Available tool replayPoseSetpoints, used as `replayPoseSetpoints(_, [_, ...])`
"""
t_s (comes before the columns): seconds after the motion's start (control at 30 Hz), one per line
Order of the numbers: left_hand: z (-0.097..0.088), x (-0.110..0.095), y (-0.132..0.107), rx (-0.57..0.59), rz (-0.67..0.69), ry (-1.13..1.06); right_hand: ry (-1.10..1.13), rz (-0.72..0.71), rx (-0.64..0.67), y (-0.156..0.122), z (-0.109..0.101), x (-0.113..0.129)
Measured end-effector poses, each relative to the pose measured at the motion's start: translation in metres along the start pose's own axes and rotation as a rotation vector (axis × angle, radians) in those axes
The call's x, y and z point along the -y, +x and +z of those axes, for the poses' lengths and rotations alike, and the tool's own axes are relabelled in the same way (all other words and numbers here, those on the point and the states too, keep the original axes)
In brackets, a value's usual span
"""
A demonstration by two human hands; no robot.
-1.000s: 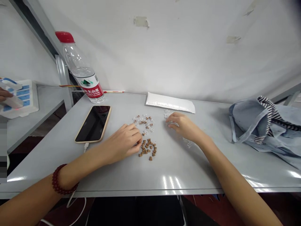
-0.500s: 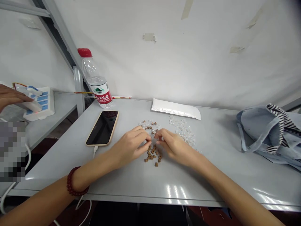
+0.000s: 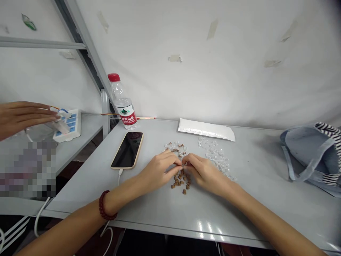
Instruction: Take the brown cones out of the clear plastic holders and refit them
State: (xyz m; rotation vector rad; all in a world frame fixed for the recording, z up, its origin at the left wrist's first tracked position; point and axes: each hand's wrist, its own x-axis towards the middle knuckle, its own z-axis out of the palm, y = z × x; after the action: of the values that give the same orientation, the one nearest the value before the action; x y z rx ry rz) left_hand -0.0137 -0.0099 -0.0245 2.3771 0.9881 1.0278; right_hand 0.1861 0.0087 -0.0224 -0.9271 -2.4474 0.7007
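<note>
My left hand (image 3: 158,170) and my right hand (image 3: 209,176) meet over the grey table, thumb and fingers pinched on each. Their fingertips nearly touch, and whatever they hold is too small or hidden to name. Just below the fingertips lies a loose pile of small brown cork-like pieces (image 3: 184,192). Beyond the hands is a cluster of small clear pieces with brown ends (image 3: 180,145). A wider scatter of plain small clear pieces (image 3: 217,158) spreads behind and right of my right hand.
A white padded packet (image 3: 206,129) lies near the wall. On the left are a phone (image 3: 127,150) with a cable and a water bottle (image 3: 129,113). A blue cloth bag (image 3: 306,153) sits at right. Another person's hand (image 3: 26,115) is by a power strip (image 3: 74,124).
The whole view has shifted, so things appear lower and further right. My fingertips have come closer together. The other person's hand reaches further into view.
</note>
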Motion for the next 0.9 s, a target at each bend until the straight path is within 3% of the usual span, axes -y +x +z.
replayPoseSetpoints(0.13, [0.001,0.000,0.001,0.022,-0.062,-0.056,0.005,-0.037,-0.021,0.000,0.004,0.001])
replayPoseSetpoints(0.37, [-0.005,-0.010,0.004,0.031,-0.299,-0.193,-0.045,-0.066,-0.005,-0.004,0.006,0.004])
replayPoseSetpoints(0.5, [-0.009,-0.013,0.007,0.084,-0.397,-0.278,0.007,-0.154,-0.064,-0.006,0.006,0.008])
replayPoseSetpoints(0.67, [-0.007,-0.007,0.008,0.071,-0.405,-0.251,0.018,-0.235,-0.193,-0.005,0.016,0.006])
replayPoseSetpoints(0.9, [-0.001,0.001,0.002,0.051,-0.331,-0.185,-0.186,-0.432,-0.317,-0.006,0.030,-0.003])
